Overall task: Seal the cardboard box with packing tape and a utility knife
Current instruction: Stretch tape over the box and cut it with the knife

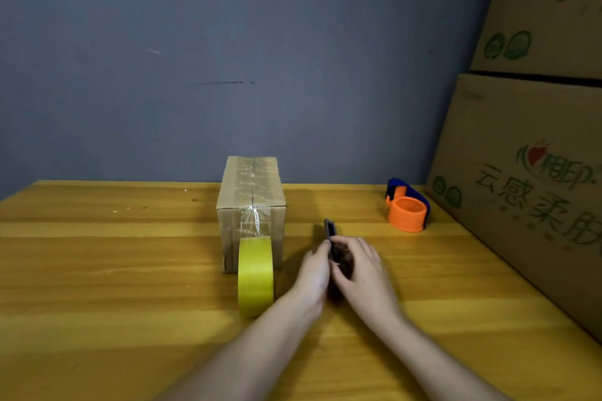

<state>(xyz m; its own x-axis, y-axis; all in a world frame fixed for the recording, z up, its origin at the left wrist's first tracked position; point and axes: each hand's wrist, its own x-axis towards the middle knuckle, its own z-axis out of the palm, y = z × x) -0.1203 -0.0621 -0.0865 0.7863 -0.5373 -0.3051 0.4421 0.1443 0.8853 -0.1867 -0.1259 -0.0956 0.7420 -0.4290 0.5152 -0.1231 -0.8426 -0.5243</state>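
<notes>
Both bare forearms come in from the bottom edge and converge mid-table. Left hand (314,273) and right hand (360,270) are pressed together, fingers curled around a dark utility knife (330,233). Only its far end sticks out past the fingertips, pointing away from the camera; the rest is hidden inside the hands. Both hands are clenched on the knife. Blade state: can't tell.

Just left of the left hand, the yellow packing tape roll (255,275) stands on edge on the wooden table (114,270). A clear strip runs from the roll up the near face of the cardboard box (250,205) and along its top seam. The roll sits against the box's near face.

Orange and blue tape dispenser (407,208) far right, well apart from hands. Large printed cartons (527,156) stacked at the right edge.
</notes>
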